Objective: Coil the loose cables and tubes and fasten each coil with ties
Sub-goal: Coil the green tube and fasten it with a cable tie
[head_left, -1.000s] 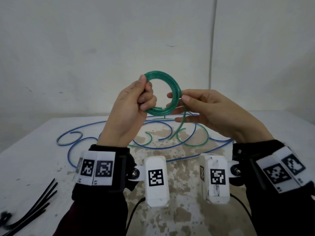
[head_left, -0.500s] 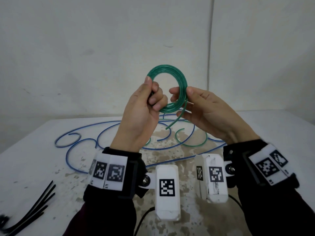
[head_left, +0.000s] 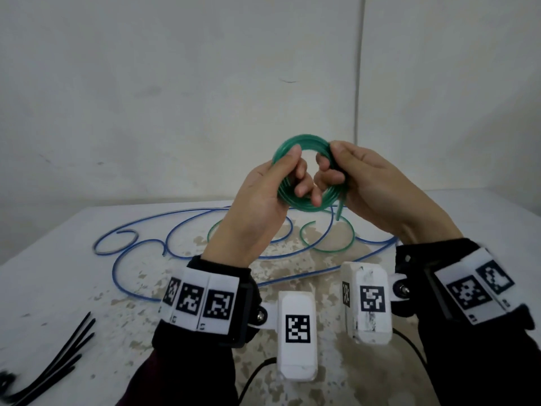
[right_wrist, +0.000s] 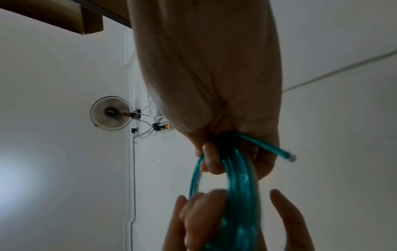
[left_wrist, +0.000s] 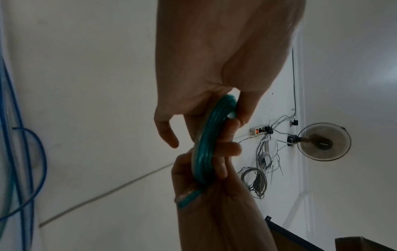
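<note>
A green tube coil (head_left: 304,140) is held upright in the air above the table, between both hands. My left hand (head_left: 295,171) grips its left side, thumb in front and fingers curled through the ring. My right hand (head_left: 328,159) grips the right side, and the short free end (head_left: 339,212) sticks down below it. The left wrist view shows the coil (left_wrist: 206,144) edge-on between the two hands. In the right wrist view my right hand (right_wrist: 227,152) clasps the coil (right_wrist: 240,186), with the free end (right_wrist: 287,157) jutting out. Black cable ties (head_left: 58,367) lie at the table's front left.
Loose blue tube (head_left: 128,244) sprawls in loops across the white, stained table (head_left: 58,288). Another green tube (head_left: 330,250) lies curved among the loops. A plain wall stands right behind the table. A wall fan (left_wrist: 322,141) shows in the wrist views.
The hanging tail has been wound in, leaving a short end. My right hand moved up the coil's right side and curled round it. Both hands drew closer together.
</note>
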The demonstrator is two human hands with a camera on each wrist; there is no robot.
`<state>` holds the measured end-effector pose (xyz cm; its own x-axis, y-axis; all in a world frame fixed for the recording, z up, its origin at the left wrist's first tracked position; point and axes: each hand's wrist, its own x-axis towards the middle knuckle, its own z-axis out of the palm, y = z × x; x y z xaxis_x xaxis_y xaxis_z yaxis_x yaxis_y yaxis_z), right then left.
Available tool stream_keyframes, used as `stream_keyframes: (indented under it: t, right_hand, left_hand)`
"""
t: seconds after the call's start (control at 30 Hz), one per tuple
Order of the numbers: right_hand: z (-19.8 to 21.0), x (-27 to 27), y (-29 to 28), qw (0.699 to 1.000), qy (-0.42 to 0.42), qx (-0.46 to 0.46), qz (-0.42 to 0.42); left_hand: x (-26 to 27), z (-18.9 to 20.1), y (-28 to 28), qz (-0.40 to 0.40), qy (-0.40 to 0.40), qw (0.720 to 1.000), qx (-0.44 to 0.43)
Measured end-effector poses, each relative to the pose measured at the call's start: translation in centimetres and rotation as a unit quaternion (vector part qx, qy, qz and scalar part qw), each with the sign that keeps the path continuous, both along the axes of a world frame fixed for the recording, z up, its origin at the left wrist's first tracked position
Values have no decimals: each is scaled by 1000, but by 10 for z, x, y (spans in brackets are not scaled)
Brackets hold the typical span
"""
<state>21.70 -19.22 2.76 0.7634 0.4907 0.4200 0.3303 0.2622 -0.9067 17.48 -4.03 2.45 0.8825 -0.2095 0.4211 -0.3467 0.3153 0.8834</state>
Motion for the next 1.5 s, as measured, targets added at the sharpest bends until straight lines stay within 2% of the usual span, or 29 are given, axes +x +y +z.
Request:
stream_keyframes:
  t: [0.1, 0.2, 0.27, 0.33, 0.43, 0.57, 0.77, 0.9, 1.07, 1.27, 1.4, 1.5]
  right_hand:
    - [2, -3, -7, 994, -54, -95, -28]
    - [3, -7, -10, 967, -125, -218, -51]
    - [3, -10, -8, 956, -133, -259, -43]
    - [2, -12, -6, 955, -124, -268, -38]
    - [0, -12, 1, 971, -97, -211, -48]
    - [2, -10, 10, 995, -2, -91, -38]
    - [6, -10, 4, 994, 99, 10, 52]
    - [4, -11, 6, 993, 101, 5, 66]
    - [-1, -10, 21, 994, 110, -9, 8]
    - [-5, -10, 27, 989, 130, 25, 66]
    - [-5, -10, 36, 985, 134, 87, 58]
    - [-2, -9, 39, 977, 153, 147, 20]
  left_hand:
    - [0, -1, 6, 14, 20, 997, 74]
    - [1, -4, 12, -3, 51, 987, 153]
    - [0, -7, 13, -14, 67, 979, 191]
    - [-1, -7, 13, -16, 72, 980, 187]
    - [-1, -4, 13, 17, 38, 989, 144]
    - [1, -1, 14, 63, -8, 995, 83]
    - [2, 1, 13, 77, -22, 997, 2]
    - [4, 3, 17, 82, -27, 996, -34]
    - [9, 0, 21, 88, -24, 994, -67]
    - [11, 2, 29, 91, -23, 990, -103]
    - [6, 6, 25, 74, -19, 993, -87]
    - [0, 7, 28, 51, -7, 998, -30]
